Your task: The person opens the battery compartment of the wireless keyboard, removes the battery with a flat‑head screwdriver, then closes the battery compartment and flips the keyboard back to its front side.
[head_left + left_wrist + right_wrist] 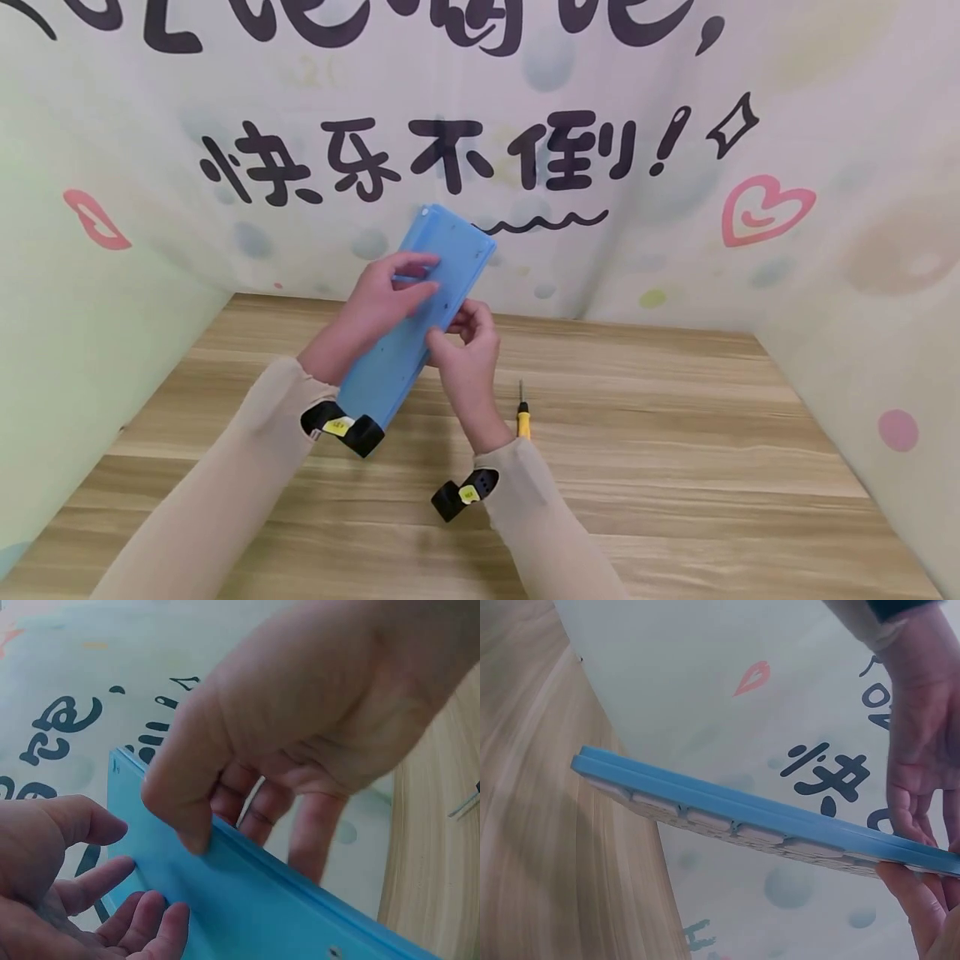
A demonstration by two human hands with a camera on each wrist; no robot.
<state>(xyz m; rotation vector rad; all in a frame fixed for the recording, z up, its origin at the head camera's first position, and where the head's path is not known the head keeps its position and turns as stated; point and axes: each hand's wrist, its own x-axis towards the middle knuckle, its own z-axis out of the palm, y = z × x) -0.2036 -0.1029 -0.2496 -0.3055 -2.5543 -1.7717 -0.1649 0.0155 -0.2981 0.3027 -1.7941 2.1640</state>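
At the frame's centre, the right hand (470, 350) pinches the edge of a tilted blue keyboard (408, 335); the left hand (381, 302), fingers loose, is at its back. A screwdriver (523, 414) lies right of centre on the table (675, 433).

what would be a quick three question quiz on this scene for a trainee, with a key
1. True or false: the right grip is holding the screwdriver.
2. Multiple choice: what colour is most of the screwdriver's visible handle? A) red B) green C) yellow
3. Short answer: in the right wrist view, what shows on the underside of the blue board?

Key:
1. False; it lies on the wooden table, and the right grip is on the blue board.
2. C
3. Pale, key-like caps
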